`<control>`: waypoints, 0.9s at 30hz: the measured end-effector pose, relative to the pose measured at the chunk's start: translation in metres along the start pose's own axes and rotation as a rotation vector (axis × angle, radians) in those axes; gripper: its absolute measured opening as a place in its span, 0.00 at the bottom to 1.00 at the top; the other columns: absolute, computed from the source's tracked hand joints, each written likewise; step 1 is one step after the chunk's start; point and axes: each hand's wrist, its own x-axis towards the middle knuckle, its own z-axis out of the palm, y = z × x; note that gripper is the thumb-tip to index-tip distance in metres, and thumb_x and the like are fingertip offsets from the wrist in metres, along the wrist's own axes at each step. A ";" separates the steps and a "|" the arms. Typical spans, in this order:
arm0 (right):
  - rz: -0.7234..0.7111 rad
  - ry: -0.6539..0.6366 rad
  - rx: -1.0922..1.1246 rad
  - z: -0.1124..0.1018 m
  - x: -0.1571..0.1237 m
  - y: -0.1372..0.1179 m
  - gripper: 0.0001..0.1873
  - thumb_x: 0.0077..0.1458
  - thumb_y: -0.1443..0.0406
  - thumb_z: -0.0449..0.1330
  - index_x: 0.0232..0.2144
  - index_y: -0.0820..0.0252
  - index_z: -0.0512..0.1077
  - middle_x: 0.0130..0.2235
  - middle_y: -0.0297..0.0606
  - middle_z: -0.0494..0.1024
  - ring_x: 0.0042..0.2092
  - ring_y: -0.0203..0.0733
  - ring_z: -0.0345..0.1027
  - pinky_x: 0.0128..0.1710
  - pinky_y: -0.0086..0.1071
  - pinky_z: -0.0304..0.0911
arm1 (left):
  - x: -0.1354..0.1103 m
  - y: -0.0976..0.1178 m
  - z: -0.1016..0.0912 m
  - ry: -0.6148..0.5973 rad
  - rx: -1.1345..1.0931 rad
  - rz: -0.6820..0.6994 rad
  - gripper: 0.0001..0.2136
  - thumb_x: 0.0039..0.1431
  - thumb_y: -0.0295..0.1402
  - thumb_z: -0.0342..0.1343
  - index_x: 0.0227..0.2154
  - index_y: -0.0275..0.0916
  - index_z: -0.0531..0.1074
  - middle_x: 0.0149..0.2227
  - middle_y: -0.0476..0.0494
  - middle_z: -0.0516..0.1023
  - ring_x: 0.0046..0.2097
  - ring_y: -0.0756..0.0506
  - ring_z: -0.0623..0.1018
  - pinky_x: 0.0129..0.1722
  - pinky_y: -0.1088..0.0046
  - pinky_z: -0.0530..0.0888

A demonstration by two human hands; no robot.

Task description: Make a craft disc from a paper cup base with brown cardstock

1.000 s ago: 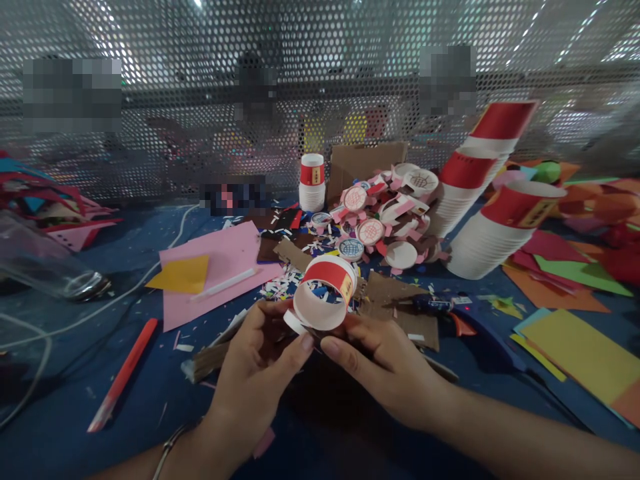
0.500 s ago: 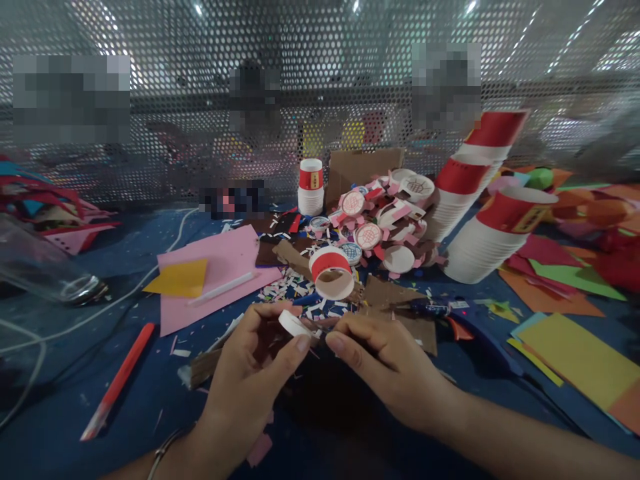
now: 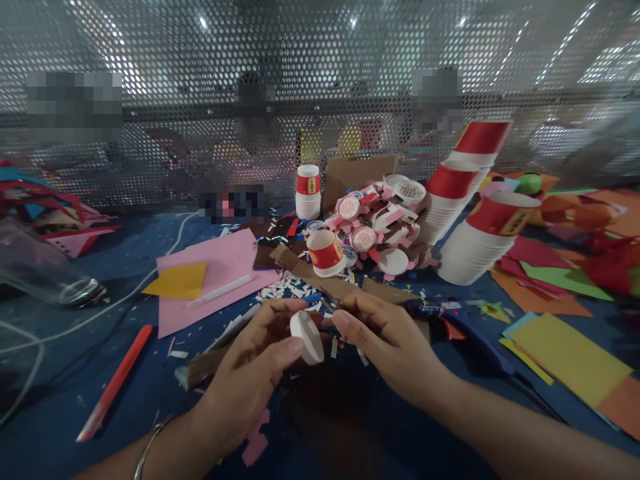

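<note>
My left hand (image 3: 255,363) pinches a small white round cup bottom (image 3: 307,337), held on edge between thumb and fingers. My right hand (image 3: 387,340) is curled close beside it on the right, fingers closed around something I cannot make out, the thumb near the white disc. The cut-off red-and-white cup top (image 3: 326,253) lies on the table beyond both hands, among white paper scraps (image 3: 285,288) and brown cardboard pieces (image 3: 345,288).
Stacks of red-and-white paper cups (image 3: 480,227) lean at the right, a small stack (image 3: 307,193) stands at the back. A pile of decorated cup discs (image 3: 380,227), pink paper (image 3: 215,273), coloured sheets (image 3: 575,353), a red knife (image 3: 113,385), a glue gun (image 3: 465,323) and a perforated screen (image 3: 150,100) surround the blue table.
The red-and-white cup ring left my hands and now lies farther back on the table. The white cup bottom stayed in my left hand and has turned on edge.
</note>
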 end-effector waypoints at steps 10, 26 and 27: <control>-0.010 0.020 -0.073 -0.005 0.001 0.000 0.20 0.67 0.49 0.55 0.33 0.59 0.71 0.29 0.33 0.72 0.30 0.37 0.64 0.29 0.31 0.56 | -0.008 0.004 0.003 -0.269 1.069 0.263 0.09 0.48 0.20 0.59 0.29 0.42 0.70 0.39 0.45 0.77 0.42 0.42 0.76 0.41 0.65 0.73; -0.025 -0.002 -0.253 -0.013 0.004 0.001 0.20 0.67 0.49 0.54 0.32 0.58 0.68 0.27 0.30 0.68 0.28 0.35 0.58 0.27 0.32 0.51 | 0.015 0.020 -0.029 0.506 0.420 0.593 0.02 0.60 0.30 0.61 0.33 0.43 0.74 0.33 0.49 0.72 0.34 0.47 0.71 0.35 0.69 0.70; -0.021 -0.020 -0.275 -0.013 0.004 0.001 0.20 0.67 0.49 0.54 0.32 0.58 0.69 0.27 0.31 0.70 0.28 0.35 0.60 0.28 0.32 0.52 | 0.019 0.019 -0.031 0.497 0.423 0.591 0.01 0.60 0.31 0.61 0.33 0.43 0.74 0.32 0.49 0.72 0.33 0.47 0.71 0.35 0.69 0.70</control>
